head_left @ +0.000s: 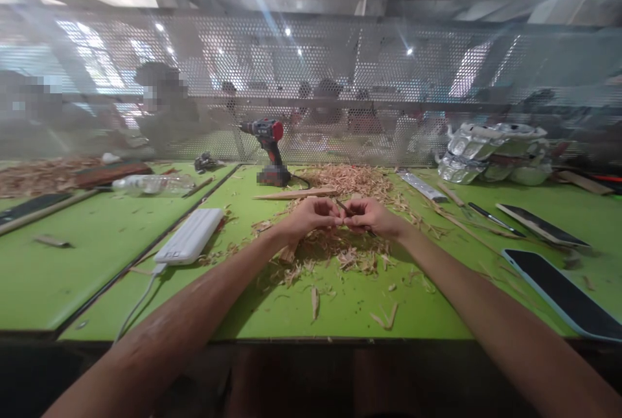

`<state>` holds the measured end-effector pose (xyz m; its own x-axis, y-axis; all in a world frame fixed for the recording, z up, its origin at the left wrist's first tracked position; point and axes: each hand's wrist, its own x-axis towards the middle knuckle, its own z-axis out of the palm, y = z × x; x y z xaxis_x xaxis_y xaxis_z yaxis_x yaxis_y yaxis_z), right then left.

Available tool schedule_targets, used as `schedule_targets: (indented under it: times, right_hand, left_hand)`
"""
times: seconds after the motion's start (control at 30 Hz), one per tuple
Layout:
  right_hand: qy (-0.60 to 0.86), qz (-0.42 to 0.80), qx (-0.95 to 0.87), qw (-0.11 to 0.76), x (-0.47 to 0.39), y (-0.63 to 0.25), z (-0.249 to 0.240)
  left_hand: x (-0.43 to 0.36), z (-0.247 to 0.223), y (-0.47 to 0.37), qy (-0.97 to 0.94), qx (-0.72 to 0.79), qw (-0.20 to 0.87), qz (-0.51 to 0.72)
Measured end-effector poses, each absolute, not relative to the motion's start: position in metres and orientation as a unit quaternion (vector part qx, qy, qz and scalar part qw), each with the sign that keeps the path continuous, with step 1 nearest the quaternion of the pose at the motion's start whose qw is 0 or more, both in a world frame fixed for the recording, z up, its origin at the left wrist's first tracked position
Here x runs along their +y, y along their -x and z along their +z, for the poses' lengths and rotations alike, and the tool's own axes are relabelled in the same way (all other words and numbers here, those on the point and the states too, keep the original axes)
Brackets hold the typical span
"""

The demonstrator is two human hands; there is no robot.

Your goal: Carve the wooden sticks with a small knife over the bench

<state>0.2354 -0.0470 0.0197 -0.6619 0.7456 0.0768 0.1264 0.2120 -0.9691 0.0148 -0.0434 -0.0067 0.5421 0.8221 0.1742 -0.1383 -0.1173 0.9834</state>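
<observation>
Slim dark stick-like piece (pixel 345 208) sits mid-frame, pinched by the bare right hand (pixel 373 216); beside it the bare left hand (pixel 313 217) is narrow, its hold unclear to me. A loosened pinch, I judge, could drop it into curled pale wood shavings (pixel 357 259) below.
</observation>
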Motion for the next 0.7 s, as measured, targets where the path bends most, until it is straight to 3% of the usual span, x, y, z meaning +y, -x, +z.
schedule_targets:
  times: [0.23,0.53,0.7]
  right_hand:
    - [0.275,0.564,-0.709,0.323,-0.038,-0.235,0.008]
    - [0.368,0.531,-0.648,0.402,-0.033,-0.229,-0.003]
    - [0.402,0.497,-0.654,0.405,-0.032,-0.226,-0.005]
  left_hand:
    - [-0.042,-0.008,-0.015,-0.628,0.279,0.595,0.417]
    - [-0.041,-0.012,-0.018,-0.609,0.329,0.569,0.444]
    - [-0.041,-0.011,-0.019,-0.622,0.329,0.559,0.438]
